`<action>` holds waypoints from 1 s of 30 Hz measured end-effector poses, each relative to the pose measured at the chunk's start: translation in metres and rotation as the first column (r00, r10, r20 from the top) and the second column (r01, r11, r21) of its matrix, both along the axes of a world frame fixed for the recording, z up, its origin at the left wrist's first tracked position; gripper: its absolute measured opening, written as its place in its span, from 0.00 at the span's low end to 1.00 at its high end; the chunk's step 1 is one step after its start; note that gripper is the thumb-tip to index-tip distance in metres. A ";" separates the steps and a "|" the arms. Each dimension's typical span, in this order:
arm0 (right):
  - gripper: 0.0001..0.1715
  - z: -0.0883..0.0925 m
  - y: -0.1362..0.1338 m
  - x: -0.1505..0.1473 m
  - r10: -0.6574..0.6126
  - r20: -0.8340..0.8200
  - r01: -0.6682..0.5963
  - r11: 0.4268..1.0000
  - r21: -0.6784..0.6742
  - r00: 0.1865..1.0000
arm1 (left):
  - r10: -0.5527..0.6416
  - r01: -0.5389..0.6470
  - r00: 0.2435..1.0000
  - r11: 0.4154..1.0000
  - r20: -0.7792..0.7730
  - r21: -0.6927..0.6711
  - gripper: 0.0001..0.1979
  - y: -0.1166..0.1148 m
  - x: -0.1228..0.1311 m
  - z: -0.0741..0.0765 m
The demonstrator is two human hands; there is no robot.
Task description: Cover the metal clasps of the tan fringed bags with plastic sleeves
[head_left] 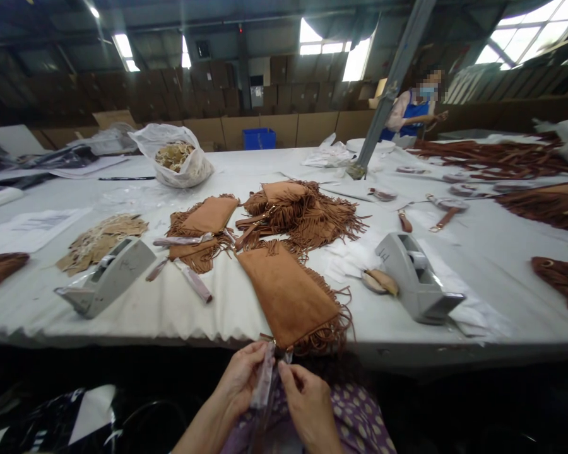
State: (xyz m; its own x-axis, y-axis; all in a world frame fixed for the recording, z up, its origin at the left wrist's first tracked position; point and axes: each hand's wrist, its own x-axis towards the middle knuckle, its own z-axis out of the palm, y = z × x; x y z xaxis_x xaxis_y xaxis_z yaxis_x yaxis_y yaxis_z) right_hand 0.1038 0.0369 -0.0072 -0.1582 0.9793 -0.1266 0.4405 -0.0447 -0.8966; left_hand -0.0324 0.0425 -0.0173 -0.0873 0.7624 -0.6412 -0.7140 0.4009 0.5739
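A brown suede pouch with fringe (288,293) lies at the table's front edge, its near corner towards me. From that corner a wrist strap wrapped in clear plastic (264,381) hangs down over my lap. My left hand (244,377) is closed, with the wrapped strap between thumb and fingers. My right hand (308,398) is closed too, thumb against fingers at the strap's upper end, just below the pouch's metal hardware. What exactly its fingertips pinch is partly hidden. Beyond the pouch lie a pile of fringed pouches (307,214) and another fringed pouch (211,214) with wrapped straps.
Grey tape dispensers stand at left (118,277) and right (414,280). A heap of tan pieces (105,239) lies behind the left one. Further back are an open plastic bag (189,167), a metal post (388,94), a blue bin (259,139) and a person in a blue apron (409,116).
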 end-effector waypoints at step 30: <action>0.27 -0.002 0.007 -0.017 -0.025 -0.306 -0.061 0.962 -0.267 0.952 | -0.006 0.081 0.842 0.990 -0.540 0.116 0.12 0.005 -0.006 0.002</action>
